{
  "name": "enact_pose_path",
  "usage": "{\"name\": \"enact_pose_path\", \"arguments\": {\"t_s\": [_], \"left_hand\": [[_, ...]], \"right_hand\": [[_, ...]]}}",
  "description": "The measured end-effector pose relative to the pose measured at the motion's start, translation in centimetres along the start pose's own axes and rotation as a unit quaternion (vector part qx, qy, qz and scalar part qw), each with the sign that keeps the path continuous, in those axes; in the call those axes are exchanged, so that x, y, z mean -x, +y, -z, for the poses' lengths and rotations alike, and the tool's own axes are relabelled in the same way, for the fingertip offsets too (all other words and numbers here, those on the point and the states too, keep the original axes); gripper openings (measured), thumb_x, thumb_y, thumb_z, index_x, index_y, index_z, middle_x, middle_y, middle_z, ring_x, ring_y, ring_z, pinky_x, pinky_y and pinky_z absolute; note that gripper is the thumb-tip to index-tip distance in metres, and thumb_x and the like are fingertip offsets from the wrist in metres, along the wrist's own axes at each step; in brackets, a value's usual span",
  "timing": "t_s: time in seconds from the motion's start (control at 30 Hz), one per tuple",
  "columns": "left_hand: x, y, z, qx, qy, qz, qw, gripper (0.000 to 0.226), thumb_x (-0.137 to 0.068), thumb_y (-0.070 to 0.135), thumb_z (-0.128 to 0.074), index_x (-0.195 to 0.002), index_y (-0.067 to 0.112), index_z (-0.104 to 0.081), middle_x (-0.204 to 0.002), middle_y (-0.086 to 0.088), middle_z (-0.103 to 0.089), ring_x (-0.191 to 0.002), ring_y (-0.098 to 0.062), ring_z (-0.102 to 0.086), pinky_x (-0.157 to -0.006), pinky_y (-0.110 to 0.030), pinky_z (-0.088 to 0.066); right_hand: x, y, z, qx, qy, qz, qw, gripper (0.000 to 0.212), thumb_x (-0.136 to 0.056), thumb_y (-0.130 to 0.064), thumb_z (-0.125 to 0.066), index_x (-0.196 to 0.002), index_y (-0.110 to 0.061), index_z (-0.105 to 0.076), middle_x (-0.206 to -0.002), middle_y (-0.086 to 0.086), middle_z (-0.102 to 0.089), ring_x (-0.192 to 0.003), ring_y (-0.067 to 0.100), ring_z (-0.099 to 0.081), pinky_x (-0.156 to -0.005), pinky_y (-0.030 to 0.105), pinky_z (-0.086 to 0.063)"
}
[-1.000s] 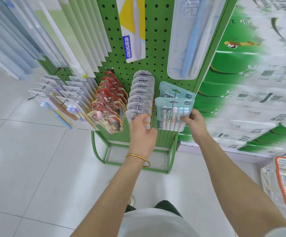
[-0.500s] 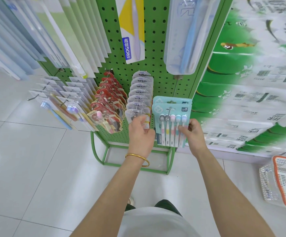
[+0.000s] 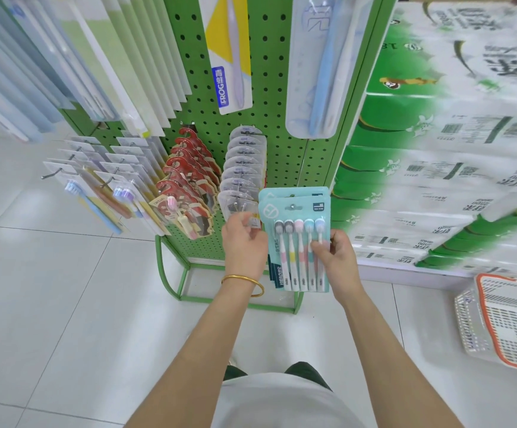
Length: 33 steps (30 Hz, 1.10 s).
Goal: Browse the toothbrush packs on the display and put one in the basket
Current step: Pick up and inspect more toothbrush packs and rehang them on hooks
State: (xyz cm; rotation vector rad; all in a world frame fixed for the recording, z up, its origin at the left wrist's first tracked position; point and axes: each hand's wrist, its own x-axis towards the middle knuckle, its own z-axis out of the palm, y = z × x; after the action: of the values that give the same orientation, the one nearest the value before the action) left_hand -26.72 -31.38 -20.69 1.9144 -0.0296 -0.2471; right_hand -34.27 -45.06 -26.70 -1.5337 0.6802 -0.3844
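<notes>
**Head view.** A green pegboard display (image 3: pixel 282 88) stands on a pale tiled floor (image 3: pixel 50 288) and carries rows of hanging toothbrush packs. The right hand (image 3: pixel 339 257) grasps a teal toothbrush pack (image 3: pixel 296 211) at its lower right edge, with the thumb laid across the front and the fingers (image 3: pixel 337 239) curled round the side. The pack holds five upright brushes with heads uppermost: two dark, one pink, one blue, one pale violet. It hangs low on the right of the board, with a metal peg tip showing at its hang hole and a second teal pack (image 3: pixel 300 190) directly behind it.

The left hand (image 3: pixel 245 245), with a gold bangle (image 3: pixel 241 281) at the wrist, lies just left of the teal pack. Its fingers are curled on the lower edge of the front clear blister pack (image 3: pixel 238 203), the nearest in a column of such packs. Red-carded packs (image 3: pixel 189 174) hang to the left of that column.

Blurred green-and-white wrapped bundles (image 3: pixel 436 149) are stacked to the right of the display. The basket (image 3: pixel 504 322), white with an orange rim, sits on the floor at lower right, well apart from both hands.
</notes>
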Motion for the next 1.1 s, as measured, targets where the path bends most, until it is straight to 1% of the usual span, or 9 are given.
{"name": "enact_pose_path", "arguments": {"t_s": [0.17, 0.4, 0.47, 0.57, 0.7, 0.87, 0.97, 1.03, 1.1], "left_hand": [[0.0, -1.0, -0.5, 0.012, 0.002, 0.023, 1.000, 0.034, -0.082, -0.002, -0.053, -0.114, 0.009, -0.053, -0.116, -0.006, -0.050, -0.110, -0.026, -0.052, -0.099, -0.042, -0.044], [0.9, -0.8, -0.6, 0.068, 0.019, 0.042, 0.997, 0.025, -0.097, 0.009, -0.041, -0.117, 0.001, -0.053, -0.101, 0.001, -0.052, -0.091, -0.010, -0.048, -0.079, -0.014, -0.031], [1.0, -1.0, -0.6, 0.088, 0.012, 0.056, 0.994, 0.024, -0.098, 0.014, -0.038, -0.112, 0.005, -0.055, -0.100, -0.002, -0.056, -0.090, -0.015, -0.053, -0.074, -0.020, -0.034], [0.9, -1.2, -0.6, 0.111, -0.018, 0.082, 0.990, 0.022, -0.096, 0.028, -0.039, -0.102, 0.019, -0.058, -0.111, -0.008, -0.063, -0.108, -0.026, -0.057, -0.096, -0.037, -0.044], [0.9, -0.9, -0.5, 0.144, -0.056, 0.091, 0.984, 0.022, -0.092, 0.036, -0.045, -0.087, 0.025, -0.063, -0.108, -0.007, -0.066, -0.107, -0.025, -0.059, -0.102, -0.047, -0.042], [1.2, -0.5, -0.1, 0.191, -0.089, 0.092, 0.973, 0.049, -0.072, 0.056, -0.054, -0.104, 0.022, -0.068, -0.114, 0.000, -0.067, -0.113, -0.022, -0.058, -0.105, -0.049, -0.039], [1.3, 0.0, 0.4, 0.235, -0.101, 0.081, 0.963, 0.031, -0.075, 0.040, -0.063, -0.095, 0.018, -0.071, -0.105, 0.000, -0.070, -0.106, -0.023, -0.061, -0.103, -0.046, -0.041], [1.6, 0.3, 0.5, 0.242, -0.078, 0.064, 0.965, 0.011, -0.087, 0.022, -0.060, -0.080, 0.017, -0.067, -0.088, 0.000, -0.066, -0.091, -0.018, -0.057, -0.090, -0.038, -0.043], [1.9, 0.3, 0.6, 0.213, -0.028, 0.023, 0.976, 0.022, -0.095, 0.015, -0.052, -0.075, 0.017, -0.060, -0.082, -0.005, -0.055, -0.083, -0.015, -0.047, -0.077, -0.031, -0.039]], "right_hand": [[1.1, -0.1, 0.0, 0.008, 0.004, 0.004, 1.000, 0.012, -0.091, -0.002, -0.055, -0.091, -0.012, -0.049, -0.080, -0.004, -0.049, -0.068, 0.006, -0.046, -0.058, 0.007, -0.040], [2.0, -0.1, 0.0, -0.017, 0.000, -0.003, 1.000, 0.010, -0.091, -0.003, -0.055, -0.090, -0.011, -0.050, -0.080, -0.003, -0.050, -0.068, 0.007, -0.048, -0.059, 0.009, -0.042], [2.2, 0.0, 0.3, -0.030, -0.007, -0.007, 1.000, 0.009, -0.091, -0.002, -0.055, -0.093, -0.010, -0.051, -0.083, -0.001, -0.051, -0.071, 0.009, -0.049, -0.063, 0.012, -0.044], [2.2, 0.1, 0.8, -0.052, -0.026, -0.015, 0.998, 0.010, -0.091, -0.002, -0.055, -0.094, -0.012, -0.053, -0.088, 0.004, -0.054, -0.078, 0.013, -0.052, -0.070, 0.021, -0.044], [2.2, 0.3, 1.3, -0.080, -0.054, -0.022, 0.995, 0.014, -0.091, -0.002, -0.055, -0.094, -0.015, -0.055, -0.090, 0.004, -0.060, -0.084, 0.015, -0.057, -0.075, 0.028, -0.045], [1.9, 0.2, 1.6, -0.143, -0.099, -0.042, 0.984, 0.023, -0.080, -0.015, -0.059, -0.102, -0.013, -0.058, -0.093, 0.005, -0.067, -0.089, 0.020, -0.062, -0.079, 0.036, -0.049], [2.0, -0.1, 1.3, -0.172, -0.120, -0.041, 0.977, 0.023, -0.082, -0.011, -0.057, -0.105, -0.011, -0.058, -0.096, 0.005, -0.069, -0.088, 0.019, -0.065, -0.074, 0.032, -0.050], [2.0, -0.1, 1.2, -0.191, -0.133, -0.046, 0.972, 0.020, -0.085, -0.007, -0.057, -0.105, -0.011, -0.057, -0.095, 0.003, -0.070, -0.087, 0.017, -0.066, -0.071, 0.029, -0.051], [2.1, -0.1, 1.0, -0.201, -0.144, -0.051, 0.968, 0.019, -0.092, 0.000, -0.051, -0.107, -0.009, -0.057, -0.096, 0.003, -0.071, -0.086, 0.016, -0.067, -0.070, 0.027, -0.052]]}}
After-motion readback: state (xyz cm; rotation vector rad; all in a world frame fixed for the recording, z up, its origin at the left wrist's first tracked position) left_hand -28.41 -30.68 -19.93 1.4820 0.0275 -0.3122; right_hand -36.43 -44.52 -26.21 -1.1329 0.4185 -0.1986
